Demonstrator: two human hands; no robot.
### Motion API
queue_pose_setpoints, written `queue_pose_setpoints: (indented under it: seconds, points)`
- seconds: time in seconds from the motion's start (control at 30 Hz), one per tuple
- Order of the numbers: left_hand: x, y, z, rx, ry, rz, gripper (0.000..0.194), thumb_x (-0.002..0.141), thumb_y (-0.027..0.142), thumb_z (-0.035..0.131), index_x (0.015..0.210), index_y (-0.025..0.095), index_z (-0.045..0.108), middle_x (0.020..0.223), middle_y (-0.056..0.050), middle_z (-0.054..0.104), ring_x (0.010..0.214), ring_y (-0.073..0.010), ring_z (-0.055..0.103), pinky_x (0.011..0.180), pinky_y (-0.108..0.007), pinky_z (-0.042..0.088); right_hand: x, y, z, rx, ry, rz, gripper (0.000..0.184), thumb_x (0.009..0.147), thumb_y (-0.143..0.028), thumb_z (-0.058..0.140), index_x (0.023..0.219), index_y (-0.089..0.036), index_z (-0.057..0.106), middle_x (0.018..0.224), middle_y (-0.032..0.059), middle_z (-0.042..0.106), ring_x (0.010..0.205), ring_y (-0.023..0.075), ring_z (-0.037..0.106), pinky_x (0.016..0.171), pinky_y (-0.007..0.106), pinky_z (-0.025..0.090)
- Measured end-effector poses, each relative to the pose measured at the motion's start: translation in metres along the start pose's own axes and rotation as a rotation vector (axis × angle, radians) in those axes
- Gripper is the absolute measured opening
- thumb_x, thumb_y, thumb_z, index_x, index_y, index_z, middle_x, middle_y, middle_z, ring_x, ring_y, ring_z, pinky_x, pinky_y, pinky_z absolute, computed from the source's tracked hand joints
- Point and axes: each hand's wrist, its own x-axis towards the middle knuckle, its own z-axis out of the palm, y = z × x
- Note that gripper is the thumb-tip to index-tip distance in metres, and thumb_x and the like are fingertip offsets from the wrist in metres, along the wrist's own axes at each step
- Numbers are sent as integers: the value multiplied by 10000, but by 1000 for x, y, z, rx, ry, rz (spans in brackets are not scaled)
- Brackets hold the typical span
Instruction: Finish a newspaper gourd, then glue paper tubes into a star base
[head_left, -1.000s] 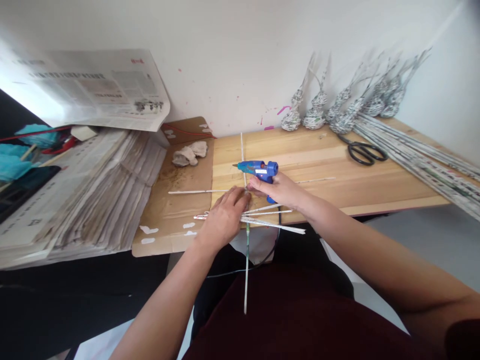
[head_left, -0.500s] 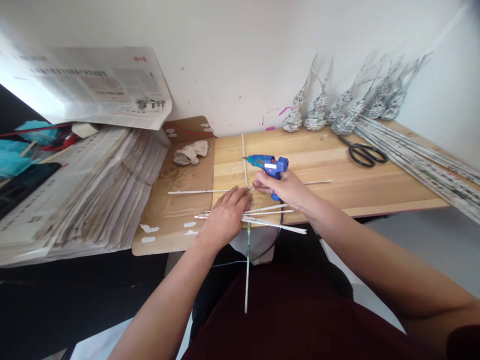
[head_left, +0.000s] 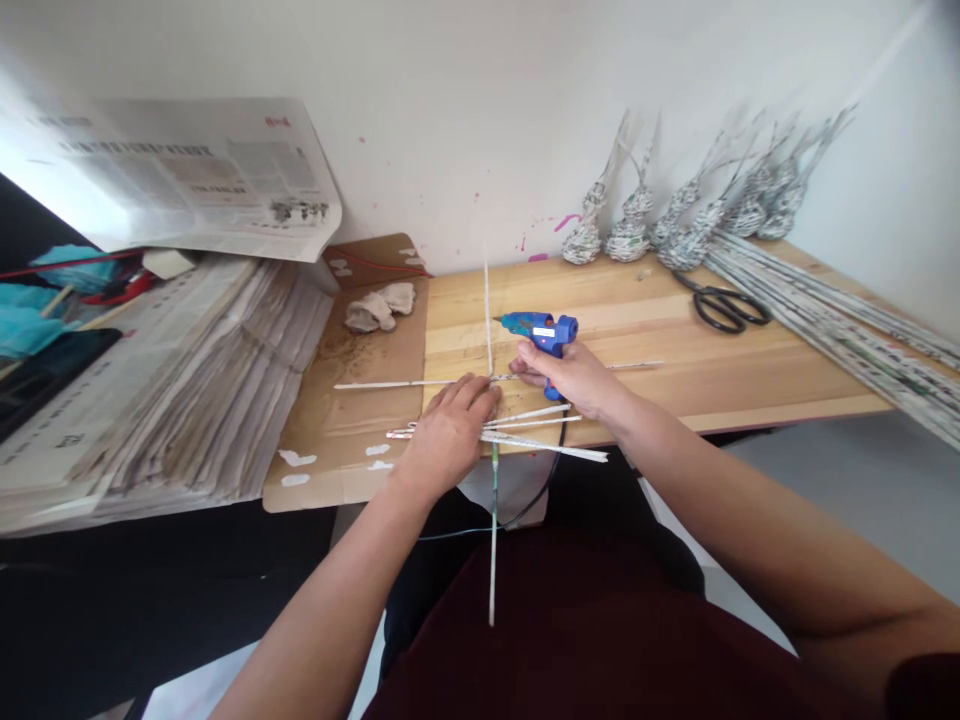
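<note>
My right hand (head_left: 566,374) is closed round the handle of a blue hot glue gun (head_left: 541,328), whose nozzle points left, just beside an upright-running rolled paper stick (head_left: 487,320). That stick crosses another rolled paper stick (head_left: 390,384) lying left to right; the crossing is near my left fingertips. My left hand (head_left: 452,428) presses down by the crossing, fingers close together and bent over the sticks. Several shorter paper sticks (head_left: 544,448) pass beneath its palm and stick out on both sides. The part under the palm is hidden.
Black scissors (head_left: 726,308) lie at right, near long paper sticks (head_left: 825,330). Several woven paper gourd shapes (head_left: 628,235) stand along the wall. A crumpled cloth (head_left: 381,306) rests on cardboard (head_left: 322,440), with stacked newspapers (head_left: 225,380) at left. The gun's cord (head_left: 551,482) hangs over the table's front edge.
The view has shifted very slightly. The glue gun's nozzle sits slightly further right and lower relative to the upright-running stick. Both hands keep nearly the same place and hold.
</note>
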Motion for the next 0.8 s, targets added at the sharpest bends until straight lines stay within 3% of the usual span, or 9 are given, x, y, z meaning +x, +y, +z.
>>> queue_pose_setpoints:
  seconds: [0.53,0.7,0.8]
  points:
    - [6,5,-10,-14,-81,-22,488,887,33,388,1340,158,523,1477,-121,502,1365,-264,450,1132,-483,389,-3,4,-1,-6,-7,-71,313,731,-467,824,854,-207,699,838,8,708,885,157,705,991,410,565]
    - [9,-2,-14,-170,-117,-80,628,789,-19,405,1369,193,517,1471,-82,526,1359,-220,474,1140,-400,386,-4,4,-1,7,36,-62,341,678,-464,853,842,-205,705,816,3,710,879,175,710,955,407,572]
    - [10,-9,-19,-322,-107,-204,758,765,-21,408,1472,253,419,1394,-35,613,1271,-202,570,1084,-354,437,-1,7,-3,-43,48,-59,333,675,-467,849,824,-205,709,815,19,721,851,199,713,886,411,590]
